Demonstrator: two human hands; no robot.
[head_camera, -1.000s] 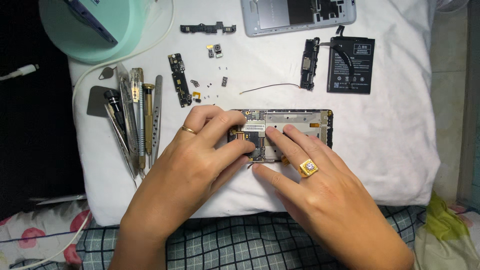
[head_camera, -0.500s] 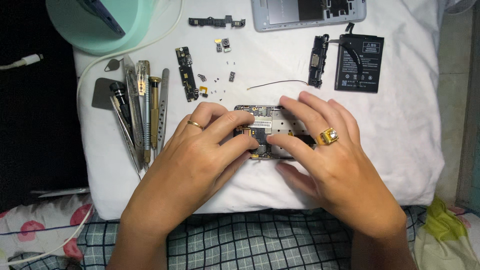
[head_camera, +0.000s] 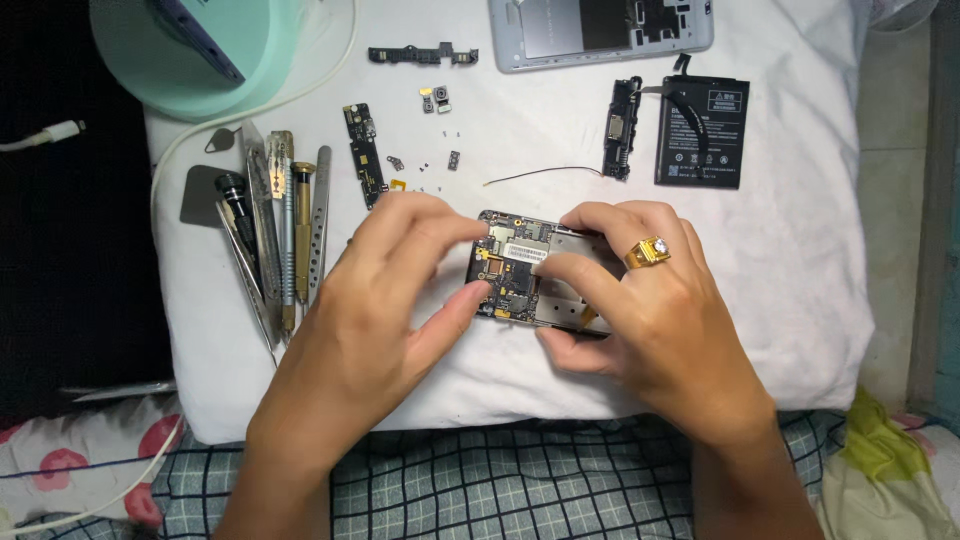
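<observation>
- From my remote seat I saw the opened phone (head_camera: 530, 275) lying on the white cloth (head_camera: 780, 250), near the middle, with its green-and-black circuit board facing up.
- The left hand (head_camera: 385, 300) pinched the phone's left end: the thumb pressed the near-left corner while the fingers curled over the top edge.
- The right hand (head_camera: 650, 320) gripped the phone's right part, its fingers laid across the metal plate and its thumb under the near edge; a gold ring (head_camera: 647, 251) sat on one finger.
- A small pale rectangular label (head_camera: 524, 253) showed on the board between the two hands; I could not read it.
- The black battery (head_camera: 702, 132) lay at the upper right of the cloth, a flat rectangle with a white-printed label panel over its face.
- Just left of the battery lay a narrow black speaker module (head_camera: 618, 128), and a thin wire (head_camera: 545, 173) stretched leftward from it.
- The grey back cover (head_camera: 600, 32) rested at the top edge, inner side up.
- A long black board strip (head_camera: 364, 155) and tiny loose parts (head_camera: 436, 100) lay above the left hand.
- A row of metal tools (head_camera: 285, 230) lay to the left, well apart from the phone.
- A mint-green round base (head_camera: 190, 50) stood at the upper left, with a white cable (head_camera: 250, 120) curving past it.
</observation>
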